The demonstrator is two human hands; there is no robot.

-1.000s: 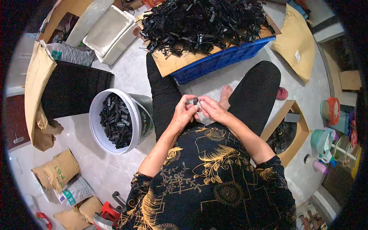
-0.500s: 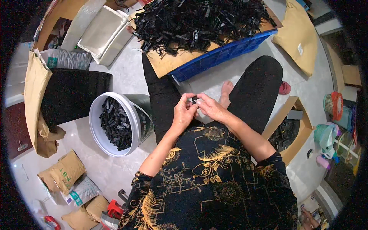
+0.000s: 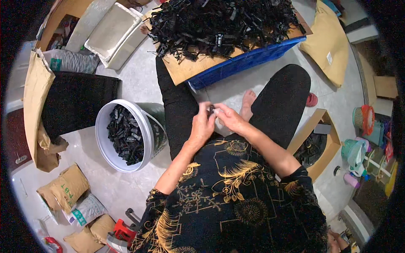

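At the frame's centre the left hand (image 3: 201, 126) and right hand (image 3: 233, 121) are together, fingertips closed on a small dark piece (image 3: 211, 110), its shape blurred. The step looks like close two-handed fingerwork; the next move seems to call for a steady pinch. Centre left sits a white bucket (image 3: 101, 137) of black parts (image 3: 125, 135); at the top, a black pile (image 3: 223, 27) covers a board (image 3: 179, 72) on a blue crate (image 3: 249, 63).

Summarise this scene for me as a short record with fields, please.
Left hand: closed around small dark part, blurred
Right hand: at the same part, grip unclear
Bucket: left, holding black parts
Blue crate: ahead, beneath board heaped with black pieces
Cardboard box: right, dark items inside
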